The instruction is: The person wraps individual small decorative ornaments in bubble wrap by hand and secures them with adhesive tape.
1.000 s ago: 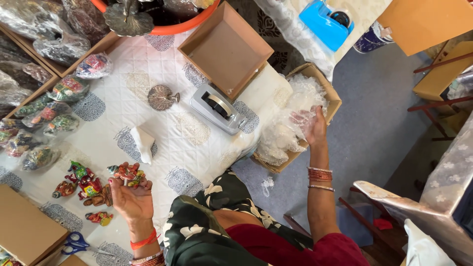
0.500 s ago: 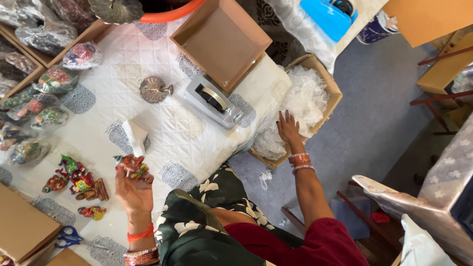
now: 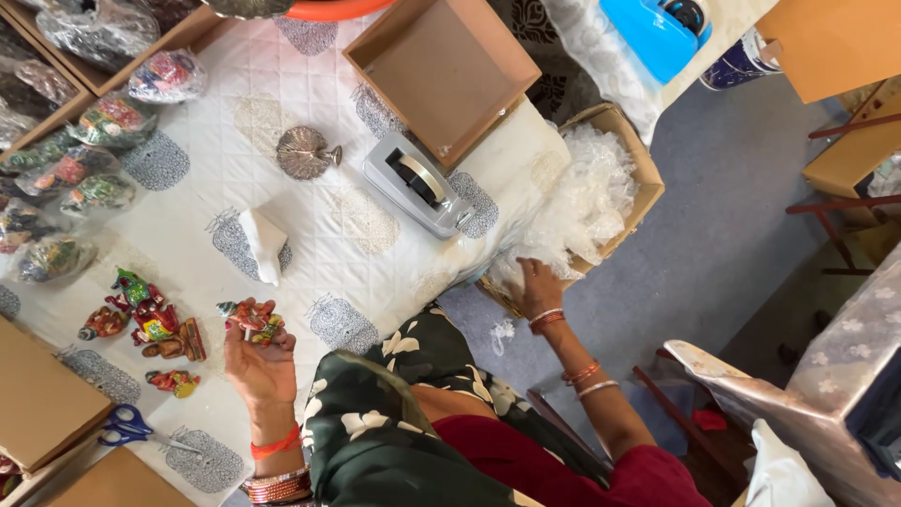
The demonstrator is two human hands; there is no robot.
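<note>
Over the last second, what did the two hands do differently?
The right hand drew back from deep in the box of clear wrapping to its near edge. The left hand rose slightly, fingers closed on a small painted figurine. The tape dispenser stayed put.

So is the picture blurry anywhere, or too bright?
In the head view, the left hand holding the small painted figurine looks sharp; the right hand at the clear plastic bags is slightly soft. Light is even, shadows faint; the white quilted cloth is bright but keeps its pattern.
</note>
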